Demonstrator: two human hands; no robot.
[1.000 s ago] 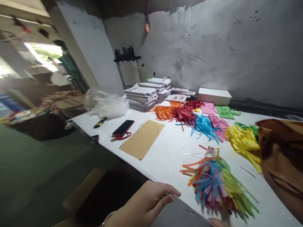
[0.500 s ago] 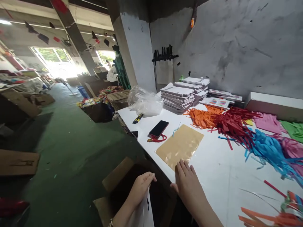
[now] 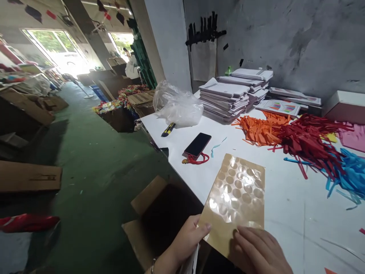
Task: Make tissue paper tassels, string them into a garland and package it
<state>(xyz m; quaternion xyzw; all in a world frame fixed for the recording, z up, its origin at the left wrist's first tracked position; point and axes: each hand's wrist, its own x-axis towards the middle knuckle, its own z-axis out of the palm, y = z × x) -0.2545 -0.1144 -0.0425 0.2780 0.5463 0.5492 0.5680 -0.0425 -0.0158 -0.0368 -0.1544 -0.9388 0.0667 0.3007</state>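
Observation:
A tan-backed sheet of clear round stickers [image 3: 230, 190] is tilted over the table's front edge. My left hand [image 3: 189, 236] is closed on its near left corner, thumb on top. Below that hand the edge of a white sheet or board [image 3: 193, 262] shows; most of it is hidden. My right hand [image 3: 262, 247] rests over the near right part of the sticker sheet, fingers together and bent onto it, its thumb hidden. Beyond the sheet lie a phone [image 3: 199, 144] with a red cord [image 3: 202, 158] and a thin blue strip [image 3: 218, 146].
On the white table [image 3: 285, 213] are a yellow-black cutter [image 3: 168, 129], a clear plastic bag [image 3: 179, 104], stacked white boards [image 3: 224, 97], and orange [image 3: 256, 129], red [image 3: 313, 139] and blue [image 3: 348, 171] tassels. An open carton [image 3: 149, 196] stands below the front edge.
The sticker sheet has come nearer, from lying flat on the table to up in my hands. My left hand has taken its corner. The view has shifted down and left.

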